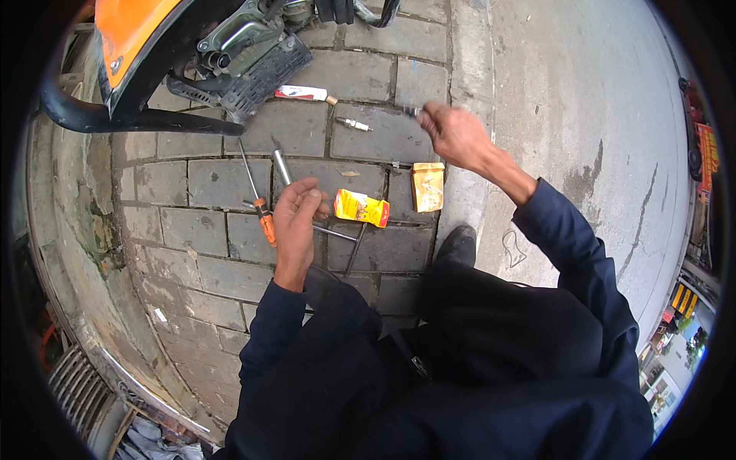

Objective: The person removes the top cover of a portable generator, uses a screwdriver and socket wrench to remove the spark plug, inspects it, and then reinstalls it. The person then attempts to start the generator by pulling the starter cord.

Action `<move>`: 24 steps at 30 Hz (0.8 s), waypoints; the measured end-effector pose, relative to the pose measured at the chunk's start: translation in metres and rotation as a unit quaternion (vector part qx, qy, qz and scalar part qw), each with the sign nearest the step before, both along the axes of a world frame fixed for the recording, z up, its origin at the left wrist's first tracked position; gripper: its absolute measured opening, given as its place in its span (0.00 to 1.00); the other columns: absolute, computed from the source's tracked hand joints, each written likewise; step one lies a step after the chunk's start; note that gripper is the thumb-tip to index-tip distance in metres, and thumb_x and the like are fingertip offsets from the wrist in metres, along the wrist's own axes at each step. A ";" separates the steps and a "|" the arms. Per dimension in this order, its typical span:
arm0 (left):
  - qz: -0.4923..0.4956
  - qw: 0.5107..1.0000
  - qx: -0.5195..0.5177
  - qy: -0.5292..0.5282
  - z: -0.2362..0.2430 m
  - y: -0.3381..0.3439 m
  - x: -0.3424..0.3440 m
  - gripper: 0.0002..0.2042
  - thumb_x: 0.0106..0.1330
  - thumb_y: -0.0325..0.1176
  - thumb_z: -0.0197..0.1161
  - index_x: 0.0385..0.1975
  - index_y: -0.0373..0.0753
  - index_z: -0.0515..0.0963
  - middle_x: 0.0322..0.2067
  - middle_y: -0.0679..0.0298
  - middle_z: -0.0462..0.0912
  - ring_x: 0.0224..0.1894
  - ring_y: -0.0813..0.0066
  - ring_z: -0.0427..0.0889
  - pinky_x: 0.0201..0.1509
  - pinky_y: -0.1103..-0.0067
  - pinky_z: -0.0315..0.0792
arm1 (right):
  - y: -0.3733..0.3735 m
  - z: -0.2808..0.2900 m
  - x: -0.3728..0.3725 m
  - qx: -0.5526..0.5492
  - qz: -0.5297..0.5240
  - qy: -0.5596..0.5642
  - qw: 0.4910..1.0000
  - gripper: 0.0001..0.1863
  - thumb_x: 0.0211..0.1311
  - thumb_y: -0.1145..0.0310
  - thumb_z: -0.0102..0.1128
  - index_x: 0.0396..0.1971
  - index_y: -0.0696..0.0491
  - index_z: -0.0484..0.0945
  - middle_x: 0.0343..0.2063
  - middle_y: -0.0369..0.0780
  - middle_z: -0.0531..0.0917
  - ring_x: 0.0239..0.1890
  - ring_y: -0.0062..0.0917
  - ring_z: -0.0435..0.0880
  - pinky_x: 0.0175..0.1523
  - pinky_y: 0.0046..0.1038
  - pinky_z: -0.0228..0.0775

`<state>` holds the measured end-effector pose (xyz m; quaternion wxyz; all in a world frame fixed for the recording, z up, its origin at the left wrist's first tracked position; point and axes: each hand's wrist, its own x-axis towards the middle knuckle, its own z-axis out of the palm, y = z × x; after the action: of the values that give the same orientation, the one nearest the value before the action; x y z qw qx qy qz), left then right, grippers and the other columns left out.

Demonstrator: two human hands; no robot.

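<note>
My left hand (297, 208), fingers curled and thumb close to them, is over the tools; whatever it holds, if anything, is hidden. A silver metal tube (282, 167) runs up to its knuckles, and a T-handled wrench (337, 233) lies at its right. Beside it, a screwdriver (264, 218) with an orange-black handle lies on the paving. At the right, my right hand (458, 138) pinches a small dark object (412, 111), blurred and too small to name. Left of that hand, a spark plug (355, 123) lies below a red-and-white box (301, 93).
Between my hands lie a crumpled yellow-red packet (362, 208) and a yellowish box (428, 188). An orange-panelled vehicle (136, 34) with a black tubular bar (146, 120) takes up the upper left. A concrete kerb strip (469, 69) borders the paving. My shoe (458, 245) stands near the box.
</note>
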<state>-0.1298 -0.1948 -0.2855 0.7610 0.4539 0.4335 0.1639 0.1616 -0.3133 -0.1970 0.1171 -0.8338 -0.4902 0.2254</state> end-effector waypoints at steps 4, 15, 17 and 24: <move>-0.015 0.997 0.010 0.068 0.011 0.001 0.000 0.13 0.74 0.29 0.60 0.55 0.32 0.75 0.38 0.63 0.84 0.34 0.82 0.79 0.40 0.82 0.74 | -0.027 -0.046 0.015 0.099 -0.146 -0.010 0.984 0.17 0.75 0.59 0.54 0.34 0.59 0.76 0.23 0.56 0.81 0.29 0.56 0.82 0.34 0.49 0.71; -0.042 0.999 0.026 0.010 -0.002 -0.004 -0.001 0.12 0.75 0.29 0.60 0.53 0.32 0.76 0.37 0.63 0.84 0.35 0.82 0.80 0.41 0.83 0.73 | -0.020 -0.125 -0.020 0.146 0.036 0.086 0.985 0.13 0.71 0.61 0.61 0.38 0.57 0.79 0.35 0.49 0.77 0.39 0.50 0.80 0.43 0.45 0.73; -0.044 0.999 0.027 0.016 -0.003 -0.004 -0.001 0.12 0.75 0.29 0.60 0.53 0.32 0.76 0.37 0.63 0.85 0.35 0.82 0.80 0.41 0.83 0.73 | -0.024 -0.145 -0.024 0.151 0.059 0.076 0.984 0.11 0.69 0.62 0.63 0.37 0.56 0.79 0.33 0.47 0.73 0.37 0.48 0.78 0.41 0.45 0.72; -0.048 0.998 0.024 0.029 -0.005 -0.008 -0.002 0.11 0.75 0.29 0.60 0.53 0.33 0.77 0.37 0.64 0.85 0.34 0.82 0.80 0.41 0.83 0.74 | -0.011 -0.171 -0.033 0.203 0.092 0.054 0.973 0.11 0.66 0.64 0.64 0.36 0.56 0.76 0.34 0.47 0.73 0.38 0.46 0.77 0.42 0.44 0.71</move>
<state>-0.1315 -0.2026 -0.2907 0.7438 0.4968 0.4295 0.1245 0.1283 -0.3245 -0.3681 0.2891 -0.7303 -0.5936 0.1755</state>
